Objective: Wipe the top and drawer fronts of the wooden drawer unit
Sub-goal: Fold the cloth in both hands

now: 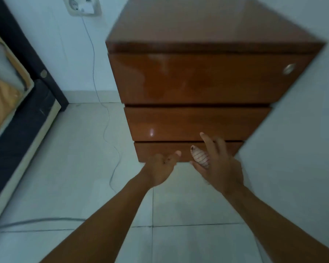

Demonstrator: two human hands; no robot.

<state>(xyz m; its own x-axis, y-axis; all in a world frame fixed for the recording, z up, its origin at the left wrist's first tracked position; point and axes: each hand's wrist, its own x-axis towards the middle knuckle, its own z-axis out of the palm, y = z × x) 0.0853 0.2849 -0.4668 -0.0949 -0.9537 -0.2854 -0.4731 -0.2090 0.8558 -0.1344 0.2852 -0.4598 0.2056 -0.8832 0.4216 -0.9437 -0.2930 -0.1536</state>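
Note:
The glossy brown wooden drawer unit stands against the wall, with its top and three drawer fronts in view. The top drawer carries a round metal lock at its right end. My left hand hovers low in front of the bottom drawer, fingers loosely bent, thumb out, holding nothing. My right hand is beside it at the bottom drawer's right part, fingers spread. Its thumb is covered in a whitish striped wrap; I cannot tell whether that is a bandage or a small cloth.
A wall runs tight along the unit's right side. A bed with a dark frame lies at the left. A thin cable trails from a wall socket down across the tiled floor.

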